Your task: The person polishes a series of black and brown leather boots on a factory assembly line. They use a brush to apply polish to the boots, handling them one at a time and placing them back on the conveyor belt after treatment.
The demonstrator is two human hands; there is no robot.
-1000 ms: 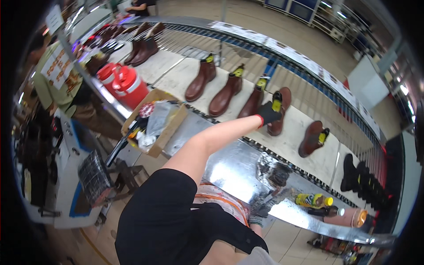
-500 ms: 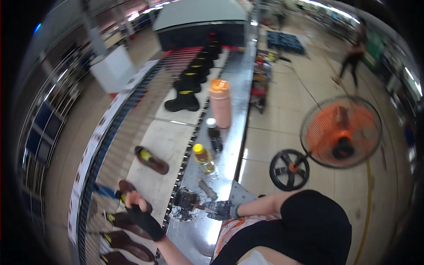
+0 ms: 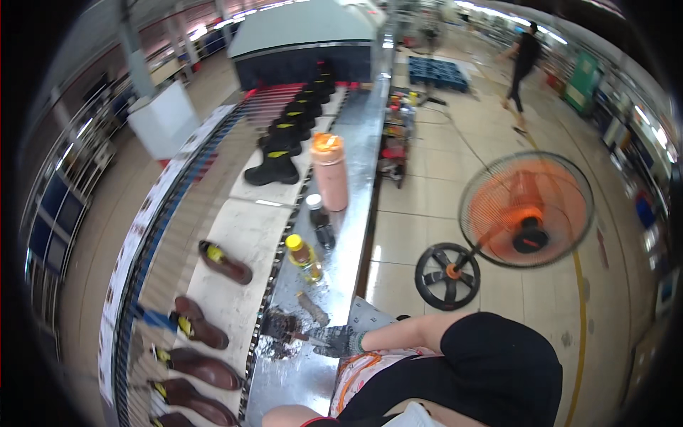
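My right hand (image 3: 333, 341), in a dark grey knit glove, rests over the metal ledge (image 3: 341, 256) with its fingers closed around a slim brush-like tool (image 3: 302, 336). The tool's far end meets a dark, sticky-looking smear (image 3: 279, 329) on the ledge; its tip cannot be made out. A short, rough greyish stick (image 3: 311, 307) lies just beyond the glove. My left hand is out of view; only a bit of that arm (image 3: 288, 416) shows at the lower edge. Several brown shoes with yellow pull tabs lie on the conveyor to the left, among them one brown shoe (image 3: 226, 263) farther up.
A yellow-capped bottle (image 3: 304, 257), a dark white-capped bottle (image 3: 320, 222) and a pink tumbler (image 3: 330, 174) stand on the ledge. Black boots (image 3: 273, 168) line the conveyor toward a hooded machine (image 3: 306, 35). An orange fan (image 3: 526, 210) stands right. A person (image 3: 525, 67) walks far right.
My left hand, earlier open-fingered over the brown shoes, has dropped out of view. The right hand stays at the smear with the tool. The view has shifted, and the distant person has moved.
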